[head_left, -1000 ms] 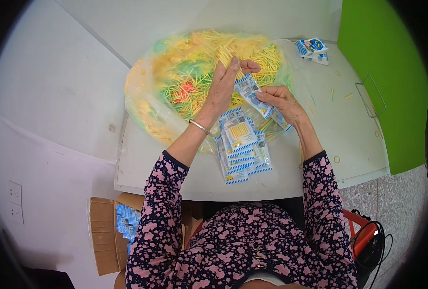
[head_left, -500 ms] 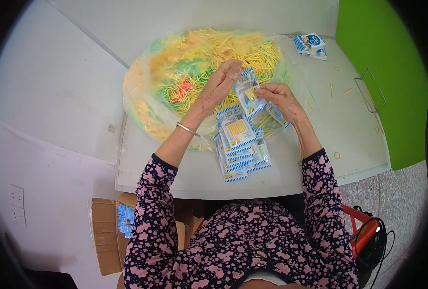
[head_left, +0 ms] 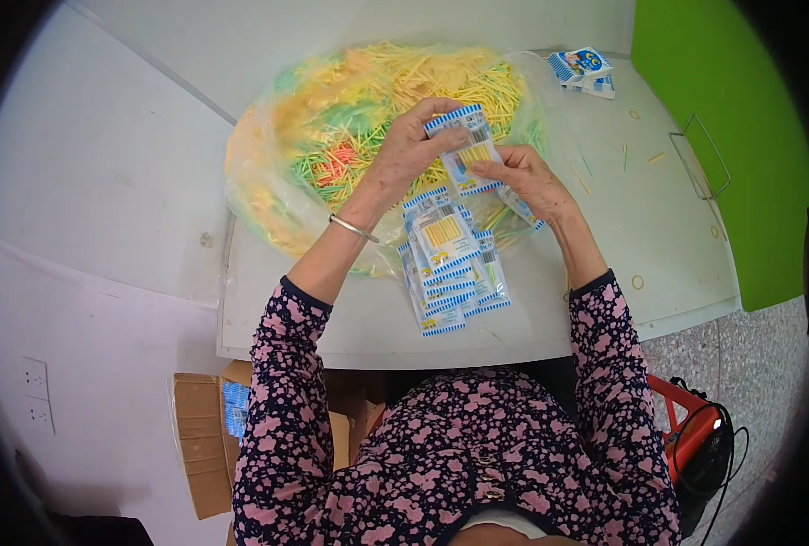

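Grip: left hand (head_left: 406, 153), right hand (head_left: 533, 185) pinch packet (head_left: 467, 157) | stacked packets (head_left: 446, 238) nearby | hands partly block stick bag (head_left: 261, 168)

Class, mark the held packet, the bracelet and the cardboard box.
Held packet (head_left: 460, 170), head view: near its middle.
Bracelet (head_left: 353, 227), head view: its silvery band.
Cardboard box (head_left: 201, 441), head view: its left flap.

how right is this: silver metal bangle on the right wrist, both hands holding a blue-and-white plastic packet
Wrong wrist: the head view shows the silver metal bangle on the left; left hand and right hand do hold that packet.
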`<state>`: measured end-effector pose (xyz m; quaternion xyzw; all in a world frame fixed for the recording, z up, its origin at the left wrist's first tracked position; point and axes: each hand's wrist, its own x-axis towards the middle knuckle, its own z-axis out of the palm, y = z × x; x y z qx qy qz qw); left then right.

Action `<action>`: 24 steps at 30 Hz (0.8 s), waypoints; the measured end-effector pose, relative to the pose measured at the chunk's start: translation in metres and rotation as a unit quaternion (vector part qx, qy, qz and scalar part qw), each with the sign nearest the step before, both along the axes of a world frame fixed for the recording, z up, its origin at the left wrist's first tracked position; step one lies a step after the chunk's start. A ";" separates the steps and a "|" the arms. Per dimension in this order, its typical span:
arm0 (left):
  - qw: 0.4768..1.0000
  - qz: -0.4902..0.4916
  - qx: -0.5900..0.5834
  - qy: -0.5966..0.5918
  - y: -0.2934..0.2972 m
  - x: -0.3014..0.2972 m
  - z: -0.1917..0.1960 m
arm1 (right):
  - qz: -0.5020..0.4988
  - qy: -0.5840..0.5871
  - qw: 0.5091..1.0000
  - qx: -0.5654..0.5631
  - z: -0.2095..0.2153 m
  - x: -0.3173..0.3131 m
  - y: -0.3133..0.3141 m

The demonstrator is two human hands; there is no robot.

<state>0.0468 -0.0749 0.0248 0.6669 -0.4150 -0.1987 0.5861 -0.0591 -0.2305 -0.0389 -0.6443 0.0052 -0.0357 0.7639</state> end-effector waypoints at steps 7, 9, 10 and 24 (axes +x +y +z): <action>0.999 0.043 0.020 0.025 0.029 0.048 0.003 | -0.074 -0.055 0.994 0.064 -0.004 -0.005 -0.023; 0.991 0.101 0.078 -0.035 0.040 0.066 -0.010 | -0.081 -0.063 0.993 0.065 -0.005 -0.006 -0.027; 0.976 0.078 0.154 -0.135 0.043 0.070 -0.015 | -0.078 -0.063 0.992 0.082 -0.005 -0.006 -0.028; 0.760 0.022 0.360 -0.540 -0.008 0.055 -0.050 | -0.081 -0.061 0.990 0.096 -0.002 -0.008 -0.027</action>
